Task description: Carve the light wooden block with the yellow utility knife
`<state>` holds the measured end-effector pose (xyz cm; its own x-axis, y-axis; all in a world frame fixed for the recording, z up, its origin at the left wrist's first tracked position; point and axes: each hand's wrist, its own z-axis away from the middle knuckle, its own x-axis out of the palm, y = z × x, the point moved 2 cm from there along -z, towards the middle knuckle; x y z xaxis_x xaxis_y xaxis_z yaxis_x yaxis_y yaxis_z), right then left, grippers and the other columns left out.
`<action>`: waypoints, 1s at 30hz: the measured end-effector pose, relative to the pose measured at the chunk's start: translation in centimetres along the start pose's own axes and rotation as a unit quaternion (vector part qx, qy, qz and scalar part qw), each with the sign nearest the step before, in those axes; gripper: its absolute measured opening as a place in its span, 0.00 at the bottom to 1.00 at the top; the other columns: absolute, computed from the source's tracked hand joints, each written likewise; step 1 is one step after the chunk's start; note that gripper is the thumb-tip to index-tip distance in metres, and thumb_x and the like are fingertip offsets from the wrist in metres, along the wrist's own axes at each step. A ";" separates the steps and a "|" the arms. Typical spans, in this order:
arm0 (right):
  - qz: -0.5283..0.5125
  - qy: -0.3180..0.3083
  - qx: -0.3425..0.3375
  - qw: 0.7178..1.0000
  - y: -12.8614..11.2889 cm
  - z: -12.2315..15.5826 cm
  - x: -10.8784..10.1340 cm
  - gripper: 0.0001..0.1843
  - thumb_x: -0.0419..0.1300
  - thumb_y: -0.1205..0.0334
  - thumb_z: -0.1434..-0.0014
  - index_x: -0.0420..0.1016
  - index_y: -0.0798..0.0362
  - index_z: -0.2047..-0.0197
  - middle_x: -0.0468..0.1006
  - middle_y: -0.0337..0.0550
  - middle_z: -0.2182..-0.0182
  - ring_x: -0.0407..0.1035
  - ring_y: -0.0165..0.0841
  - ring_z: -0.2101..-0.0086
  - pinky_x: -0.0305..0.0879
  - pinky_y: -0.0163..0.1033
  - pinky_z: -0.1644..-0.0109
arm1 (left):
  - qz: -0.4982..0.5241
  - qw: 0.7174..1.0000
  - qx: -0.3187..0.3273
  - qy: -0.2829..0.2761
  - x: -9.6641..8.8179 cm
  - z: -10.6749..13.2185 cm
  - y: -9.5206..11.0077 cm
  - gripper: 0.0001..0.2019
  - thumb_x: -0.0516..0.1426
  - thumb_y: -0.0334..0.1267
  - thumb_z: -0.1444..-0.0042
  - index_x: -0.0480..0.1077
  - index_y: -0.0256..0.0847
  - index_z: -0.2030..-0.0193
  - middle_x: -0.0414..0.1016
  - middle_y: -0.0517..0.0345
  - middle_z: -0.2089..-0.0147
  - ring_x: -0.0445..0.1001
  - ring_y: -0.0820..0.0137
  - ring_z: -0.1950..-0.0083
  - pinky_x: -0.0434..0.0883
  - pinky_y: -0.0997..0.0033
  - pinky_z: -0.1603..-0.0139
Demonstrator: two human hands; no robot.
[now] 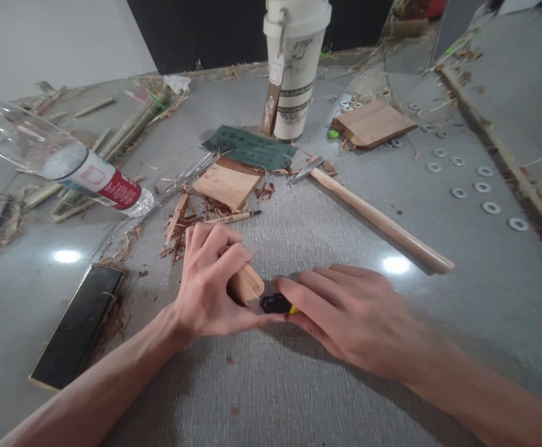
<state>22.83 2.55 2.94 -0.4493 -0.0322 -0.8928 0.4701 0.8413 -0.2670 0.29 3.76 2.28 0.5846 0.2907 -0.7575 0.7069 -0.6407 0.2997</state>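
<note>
My left hand [210,279] is wrapped round a small wooden block [247,284], whose pale rounded end points right. In my right hand [349,310] is a utility knife [275,303] with a black front and a bit of yellow; most of its handle is hidden by the fingers. The knife's front end lies close to the block's end, and I cannot tell whether the blade touches it. My left thumb reaches across to the knife. Beyond the hands lie a pencil [236,217], reddish bark shavings [177,230] and a flat wood piece [228,183].
A hammer [373,217] lies at right, near several metal washers [482,187]. Behind are green sandpaper [252,148], a lidded cup [293,81] and another wood piece [375,123]. Leftward are a plastic bottle [79,171], a black rectangular block [77,326] and plant stalks [128,130].
</note>
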 end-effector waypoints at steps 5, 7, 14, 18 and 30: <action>0.027 0.028 0.012 0.999 -0.6 0.0 -0.1 0.09 0.54 0.61 0.22 0.73 0.54 0.47 0.77 0.36 0.67 0.69 0.31 0.70 0.56 0.43 0.67 | 0.012 1.000 0.004 0.015 0.0 -0.1 0.0 0.29 0.65 0.69 0.46 0.66 0.44 0.63 0.71 0.51 0.62 0.69 0.55 0.57 0.66 0.52 0.56; 0.035 0.029 0.020 0.999 -0.8 0.0 -0.2 0.08 0.55 0.60 0.22 0.73 0.53 0.46 0.76 0.36 0.68 0.68 0.32 0.70 0.56 0.43 0.66 | 0.009 1.000 0.005 0.020 -0.1 -0.1 0.0 0.29 0.64 0.70 0.45 0.65 0.44 0.63 0.71 0.51 0.62 0.69 0.55 0.57 0.65 0.52 0.56; 0.075 0.040 0.040 0.996 -1.0 0.3 -0.3 0.09 0.56 0.57 0.22 0.73 0.53 0.46 0.74 0.36 0.70 0.63 0.33 0.72 0.54 0.45 0.65 | -0.028 0.999 -0.018 0.030 -0.2 0.3 0.1 0.29 0.60 0.71 0.41 0.65 0.44 0.61 0.70 0.50 0.60 0.66 0.56 0.59 0.63 0.51 0.55; 0.084 0.045 0.040 0.995 -1.2 0.3 -0.2 0.10 0.56 0.56 0.22 0.73 0.52 0.47 0.74 0.36 0.71 0.62 0.33 0.73 0.54 0.44 0.66 | -0.023 0.999 -0.024 0.030 -0.2 0.4 0.2 0.29 0.61 0.69 0.42 0.66 0.43 0.61 0.70 0.50 0.60 0.66 0.56 0.58 0.63 0.51 0.55; 0.056 0.129 0.137 0.981 1.4 0.6 -1.9 0.11 0.54 0.60 0.22 0.71 0.56 0.43 0.83 0.40 0.64 0.74 0.29 0.71 0.62 0.37 0.70 | -0.052 0.996 -0.053 0.042 -0.7 0.6 0.3 0.35 0.61 0.77 0.48 0.65 0.43 0.59 0.66 0.49 0.57 0.67 0.54 0.56 0.67 0.45 0.53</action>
<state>24.81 3.51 4.08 -0.5432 0.2190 -0.8105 0.6979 0.6544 -0.2909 -0.12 2.92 2.52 0.5337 0.4140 -0.7374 0.8012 -0.5266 0.2842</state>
